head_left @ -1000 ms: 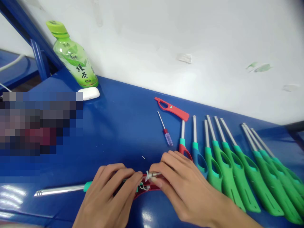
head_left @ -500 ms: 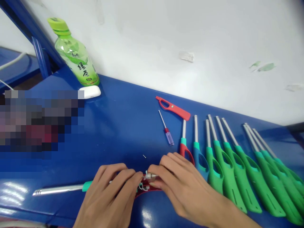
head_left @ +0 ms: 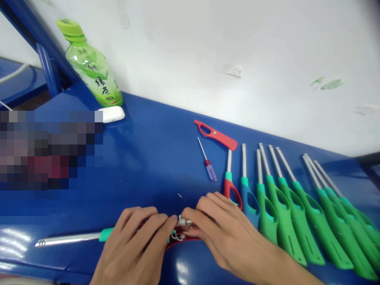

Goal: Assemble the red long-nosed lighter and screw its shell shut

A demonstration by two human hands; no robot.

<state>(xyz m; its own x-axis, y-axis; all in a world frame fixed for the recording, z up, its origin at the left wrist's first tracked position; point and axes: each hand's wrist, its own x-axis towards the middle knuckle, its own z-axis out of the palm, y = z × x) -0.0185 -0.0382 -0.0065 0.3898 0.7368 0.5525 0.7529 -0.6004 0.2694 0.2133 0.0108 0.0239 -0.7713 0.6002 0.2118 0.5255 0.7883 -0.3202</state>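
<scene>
An opened red utility lighter [head_left: 178, 237] lies near the front edge of the blue table [head_left: 142, 158], its metal nozzle [head_left: 68, 238] pointing left. My left hand [head_left: 133, 249] presses down on its body with curled fingers. My right hand [head_left: 225, 233] pinches a small metal part with white wires [head_left: 181, 222] inside the open shell. The detached red half-shell [head_left: 215, 134] lies farther back. A small screwdriver [head_left: 207, 160] with a clear purple handle rests beside it.
A row of several lighters [head_left: 285, 206], one red, one blue and the others green, lies to the right. A green tea bottle [head_left: 90, 65] and a white case [head_left: 111, 114] stand at the back left. A tiny screw [head_left: 179, 195] lies loose. A white wall backs the table.
My right hand's fingers slid slightly left along the open lighter, bringing the metal part closer to my left fingertips. The lighter shifted a little to the left.
</scene>
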